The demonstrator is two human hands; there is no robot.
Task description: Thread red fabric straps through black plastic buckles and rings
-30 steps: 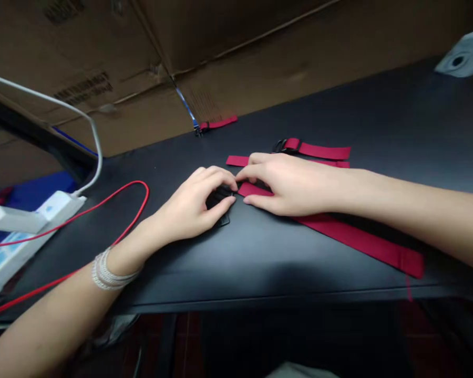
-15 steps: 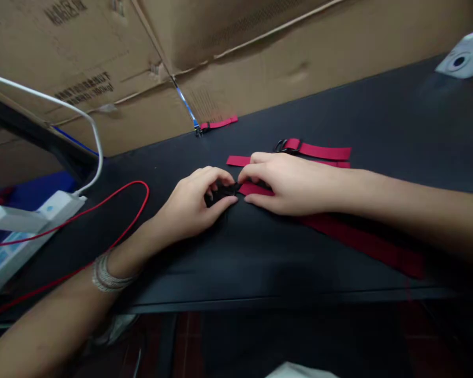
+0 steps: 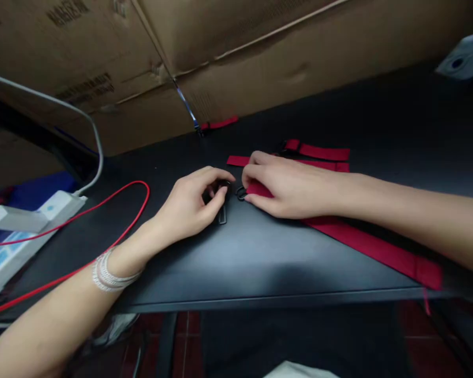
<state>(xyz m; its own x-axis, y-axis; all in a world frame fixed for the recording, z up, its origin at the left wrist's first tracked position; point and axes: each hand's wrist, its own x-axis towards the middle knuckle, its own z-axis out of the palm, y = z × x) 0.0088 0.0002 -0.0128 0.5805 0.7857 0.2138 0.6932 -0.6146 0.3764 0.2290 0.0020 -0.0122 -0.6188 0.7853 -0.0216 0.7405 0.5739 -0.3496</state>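
From the worktop's (image 3: pixel 205 273) near right edge, the red strap (image 3: pixel 362 244), likely light, soft and limp, is stretched toward the centre, best gripped flat beside the black ring (image 3: pixel 240 193). A black buckle (image 3: pixel 222 214) is covered by the curled left hand (image 3: pixel 195 197), whether gripped cannot be told; the strap is pinched by the right hand (image 3: pixel 279 184), palm down.

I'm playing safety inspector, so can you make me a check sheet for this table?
Surface: dark, shiny tabletop.
Things: red strap with a black ring at its end; black buckle, mostly covered.
Clutter: more red straps further back; white power strip, left; pale device, far right.
Hands: right hand pinches the strap; left hand curls over the buckle, its grip partly hidden.
Cables: red cable looping at the left; white cable running to the power strip.
Surroundings: cardboard behind, tiled floor below.
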